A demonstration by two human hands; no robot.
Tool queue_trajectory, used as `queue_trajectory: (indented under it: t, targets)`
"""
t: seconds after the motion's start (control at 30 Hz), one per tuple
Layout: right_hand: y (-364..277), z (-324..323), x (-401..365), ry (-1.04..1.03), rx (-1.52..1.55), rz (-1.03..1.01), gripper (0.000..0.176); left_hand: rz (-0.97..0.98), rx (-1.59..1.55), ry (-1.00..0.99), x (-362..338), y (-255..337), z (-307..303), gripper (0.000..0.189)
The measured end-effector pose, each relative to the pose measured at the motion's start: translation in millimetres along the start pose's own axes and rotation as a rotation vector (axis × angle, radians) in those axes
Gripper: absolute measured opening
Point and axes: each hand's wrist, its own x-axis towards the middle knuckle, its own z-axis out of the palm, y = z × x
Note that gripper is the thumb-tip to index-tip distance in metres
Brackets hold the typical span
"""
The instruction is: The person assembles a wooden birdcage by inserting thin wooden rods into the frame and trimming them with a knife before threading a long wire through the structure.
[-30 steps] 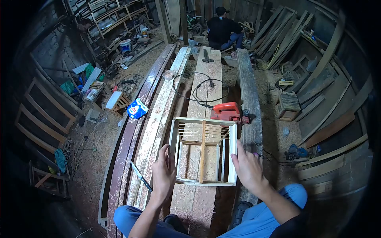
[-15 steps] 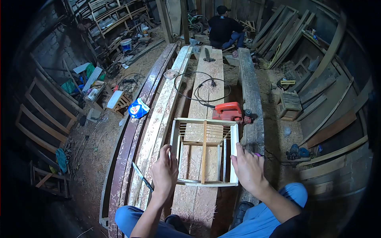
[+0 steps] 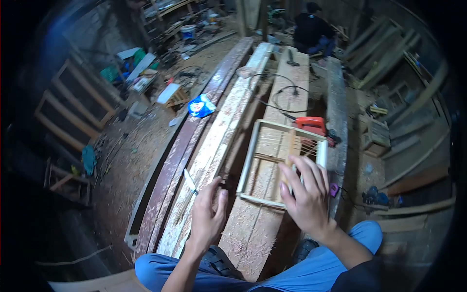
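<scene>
A light wooden frame (image 3: 249, 160) with thin bars across its far end rests on the planks in front of me. Over its right half is my right hand (image 3: 309, 194), fingers apart, fingertips right at the middle slat (image 3: 294, 141). It hides the near right corner. My left hand (image 3: 208, 214) is off the frame, to its left, thumb and fingers parted with nothing between them. Just beyond that hand lies a knife (image 3: 189, 181) on the pale, shaving-strewn beam (image 3: 214, 151).
A red power tool (image 3: 311, 124) with a looped black cable sits behind the frame. A blue packet (image 3: 201, 106) lies on the dark red beam (image 3: 168, 182). Farther back are a hand tool (image 3: 292, 57) on the plank and a seated person (image 3: 314, 29). Boards lean along the right wall.
My view has swung, shifting the scene right. My left hand has come away from the frame's left side. My right hand has moved from its right edge in over the middle slat.
</scene>
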Motion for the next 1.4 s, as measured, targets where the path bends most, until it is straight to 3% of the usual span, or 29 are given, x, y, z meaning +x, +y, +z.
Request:
queue_trajectory:
  t: [0.07,0.17,0.27,0.37,0.47,0.6,0.8,0.97,1.1,1.4]
  targets:
    - [-29,14,-4,0.061,0.111,-0.127,0.040,-0.026,-0.050,0.005,-4,-23,-10,0.038]
    - [-72,26,-19,-0.042,0.181,-0.216,0.036,-0.107,-0.040,0.091,-9,-64,-23,0.033]
    - [-112,54,-19,-0.213,0.451,-0.175,0.030,-0.109,0.051,0.234,-11,-141,-24,0.031]
    - [-151,103,-9,-0.313,0.622,-0.011,0.027,-0.285,0.064,0.221,-26,-219,-14,0.031]
    - [-169,192,-20,-0.371,0.673,0.068,0.029,-0.345,0.159,0.238,-52,-276,0,0.034]
    - [-180,295,-48,-0.465,0.634,0.185,0.032,-0.364,0.148,0.189,-65,-298,2,0.030]
    - [-189,377,-63,-0.513,0.505,0.233,0.042,-0.473,0.094,0.097,-57,-324,17,0.035]
    - [-198,404,-61,-0.529,0.352,0.263,0.052,-0.395,0.183,0.163,-41,-330,31,0.031]
    - [-196,421,-67,-0.528,0.352,0.300,0.058,-0.472,0.180,0.131,-34,-339,35,0.029]
    - [-193,428,-75,-0.593,0.447,0.398,0.066,-0.418,0.202,0.163,-22,-350,39,0.028]
